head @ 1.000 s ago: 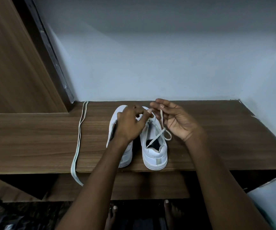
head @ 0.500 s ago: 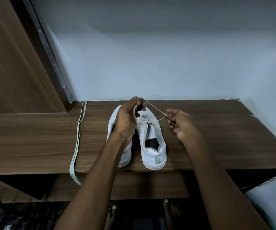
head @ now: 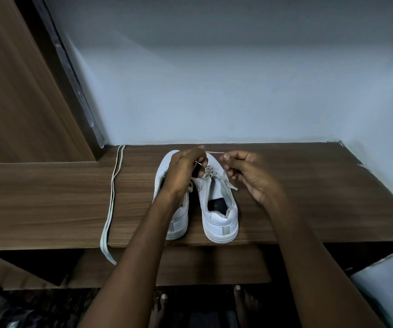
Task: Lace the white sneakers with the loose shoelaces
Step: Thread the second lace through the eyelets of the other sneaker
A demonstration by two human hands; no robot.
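Two sneakers: side by side on the wooden shelf (head: 309, 190), heels toward the camera.
Right sneaker (head: 216, 204): partly laced near the toe; dark insole visible inside the opening.
Left sneaker (head: 178, 216): mostly hidden by the left forearm; interior not visible.
Left hand (head: 182, 172): fingers pinch the working lace (head: 214, 152) above the toe.
Right hand (head: 249, 174): fingers curled, pinching the same lace; a short span runs taut between the hands.
Spare shoelace (head: 111, 197): doubled, lying left of the shoes, end hanging over the shelf's front edge.
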